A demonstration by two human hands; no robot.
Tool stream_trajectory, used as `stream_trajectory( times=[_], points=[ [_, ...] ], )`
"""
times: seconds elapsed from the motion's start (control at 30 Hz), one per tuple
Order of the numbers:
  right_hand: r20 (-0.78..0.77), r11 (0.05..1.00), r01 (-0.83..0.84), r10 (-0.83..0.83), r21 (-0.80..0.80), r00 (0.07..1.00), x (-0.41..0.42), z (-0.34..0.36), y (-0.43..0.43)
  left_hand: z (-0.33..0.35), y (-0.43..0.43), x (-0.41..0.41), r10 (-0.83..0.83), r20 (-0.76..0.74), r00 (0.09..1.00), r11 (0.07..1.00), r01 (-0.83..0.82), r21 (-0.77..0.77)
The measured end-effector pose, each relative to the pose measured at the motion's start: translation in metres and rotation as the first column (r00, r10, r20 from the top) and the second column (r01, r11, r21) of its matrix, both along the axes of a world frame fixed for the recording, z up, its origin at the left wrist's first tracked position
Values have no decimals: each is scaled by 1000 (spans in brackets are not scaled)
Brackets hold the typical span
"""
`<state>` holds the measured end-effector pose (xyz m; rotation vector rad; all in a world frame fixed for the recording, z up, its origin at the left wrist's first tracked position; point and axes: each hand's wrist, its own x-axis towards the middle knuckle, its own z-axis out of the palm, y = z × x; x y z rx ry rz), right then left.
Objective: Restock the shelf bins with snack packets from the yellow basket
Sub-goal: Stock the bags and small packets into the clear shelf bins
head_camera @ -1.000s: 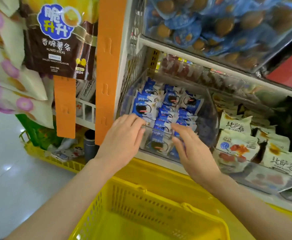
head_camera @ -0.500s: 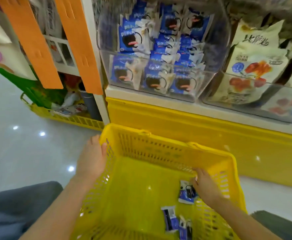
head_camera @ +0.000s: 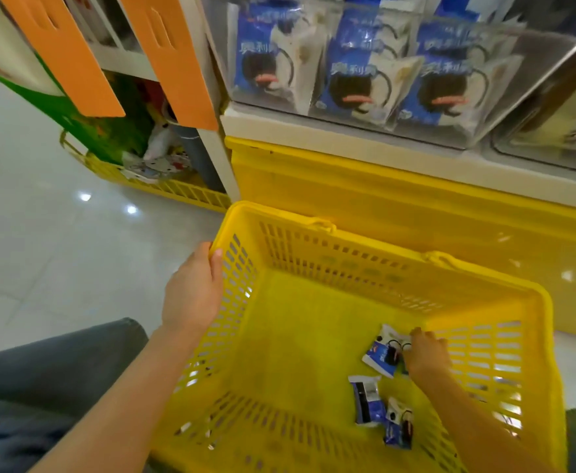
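Note:
The yellow basket (head_camera: pixel 317 247) sits on the floor below the shelf. Three blue-and-white snack packets lie at its right side. My right hand (head_camera: pixel 428 355) is down inside and pinches the nearest packet (head_camera: pixel 380 355) by its edge. Two more packets (head_camera: pixel 365 399) (head_camera: pixel 399 425) lie closer to me. My left hand (head_camera: pixel 194 290) holds the basket's left rim, thumb over the top. Above, the clear shelf bin (head_camera: pixel 505 107) holds rows of the same blue packets (head_camera: pixel 351 80).
A yellow shelf base (head_camera: pixel 399 199) runs behind the basket. Orange strips (head_camera: pixel 174 59) hang at the shelf's left post. Another yellow basket (head_camera: pixel 174 189) with goods stands on the floor at the left. White tiled floor (head_camera: pixel 41 233) lies to the left. My grey trouser leg (head_camera: pixel 41 370) is at lower left.
Both hands left the shelf bin and dropped to the basket. The left hand took hold of the rim; the right hand reached in and closed its fingers on a packet.

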<state>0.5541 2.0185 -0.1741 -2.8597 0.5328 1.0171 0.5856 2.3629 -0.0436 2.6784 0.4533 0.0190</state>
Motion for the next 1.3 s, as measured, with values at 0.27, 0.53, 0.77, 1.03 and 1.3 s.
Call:
stream_trajectory(
  times=[0.27,0.53,0.77,1.03,1.3],
  points=[
    [152,927,-40,-19,373,988,5,41,22,19,-25,-2,-157,217,964,987,157,16],
    [80,444,3,-167,896,983,11,126,83,-8,-91,-42,-450,-278,849,665,111,-738],
    [144,612,30,-232,790,962,0,89,43,-12,-87,-45,-384,-222,896,542,23,-840],
    [-204,875,72,31,479,978,-67,6,-12,-25,-85,-48,-327,-317,890,539,-100,-836],
    [-295,904,-109,247,414,923,-70,-1,-1,-31,-92,-50,-298,-374,878,562,-156,-812]
  ],
)
